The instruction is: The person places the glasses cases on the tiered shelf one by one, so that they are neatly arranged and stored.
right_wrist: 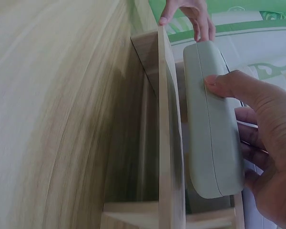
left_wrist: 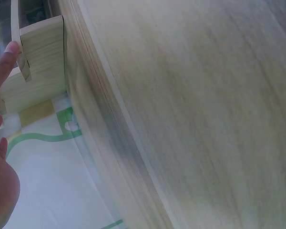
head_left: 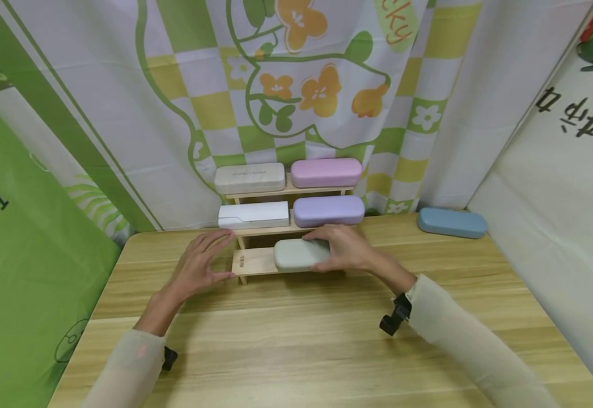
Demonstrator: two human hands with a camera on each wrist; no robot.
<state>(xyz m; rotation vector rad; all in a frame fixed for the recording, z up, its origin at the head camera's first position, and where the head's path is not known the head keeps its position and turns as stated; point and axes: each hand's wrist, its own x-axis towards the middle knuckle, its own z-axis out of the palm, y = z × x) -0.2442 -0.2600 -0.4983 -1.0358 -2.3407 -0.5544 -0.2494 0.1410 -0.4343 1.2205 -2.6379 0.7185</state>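
Note:
My right hand (head_left: 344,249) grips a pale grey-green glasses case (head_left: 297,254) over the bottom step of a tiered wooden rack (head_left: 255,262). In the right wrist view the thumb lies on the case's front, with the fingers behind it; a narrow gap shows between case and step. At the rack's left end is my left hand (head_left: 199,266), its thumb touching the bottom step's edge and its fingertips by the middle step. A white glasses case (head_left: 253,215) and a purple one (head_left: 329,211) sit on the middle step, a cream one (head_left: 250,178) and a pink one (head_left: 326,172) on top.
A blue glasses case (head_left: 452,222) lies on the wooden table (head_left: 296,340) at the back right. Behind the rack hangs a patterned curtain (head_left: 322,124). Green cloth (head_left: 26,255) hangs on the left, and a white printed cloth (head_left: 557,187) on the right.

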